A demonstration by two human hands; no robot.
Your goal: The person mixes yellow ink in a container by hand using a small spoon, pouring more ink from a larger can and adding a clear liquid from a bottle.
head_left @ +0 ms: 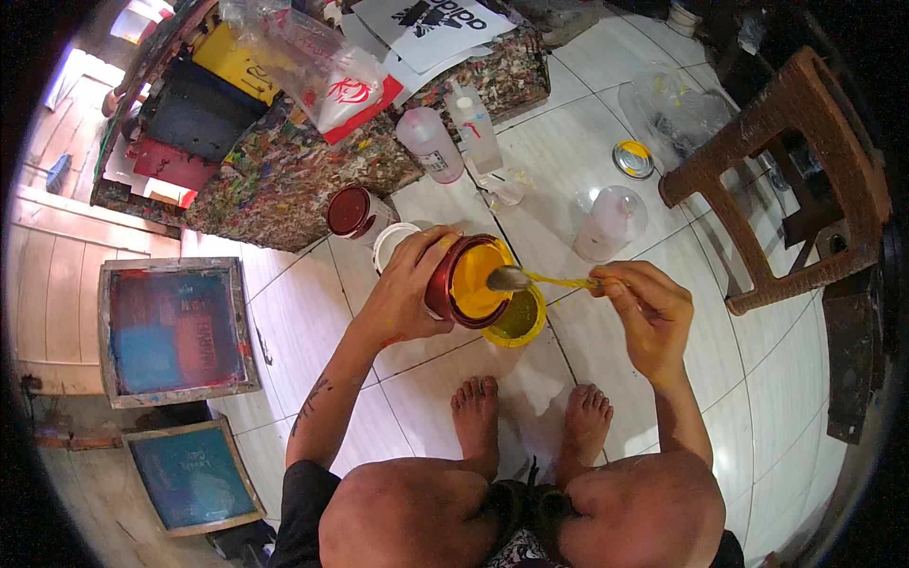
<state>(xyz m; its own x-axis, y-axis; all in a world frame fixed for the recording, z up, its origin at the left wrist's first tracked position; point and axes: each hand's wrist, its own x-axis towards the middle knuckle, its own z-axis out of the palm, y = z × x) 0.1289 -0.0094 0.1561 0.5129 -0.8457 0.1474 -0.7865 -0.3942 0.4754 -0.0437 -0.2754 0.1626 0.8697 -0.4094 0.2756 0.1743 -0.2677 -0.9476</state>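
Observation:
My left hand (405,292) is wrapped round a dark red paint can (443,286), tilted so that its mouth faces me. Thick yellow paint (476,284) fills much of the can's opening. In my right hand (649,312), the fingers pinch the thin, paint-coated yellow handle of a spoon (509,278). The spoon's grey bowl is over the paint at the can's right rim. Just below and partly behind the can stands a yellow tub (521,317), with dull yellow inside it. A white container (390,244) shows beside my left fingers, partly covered.
Another can with a dark red lid (350,212) and several plastic bottles (431,144) stand ahead. A yellow-stained lid (632,159) lies on the tiled floor near a brown plastic stool (776,189). Framed screens (180,327) rest at left; a paint-crusted block (294,180) is at the back.

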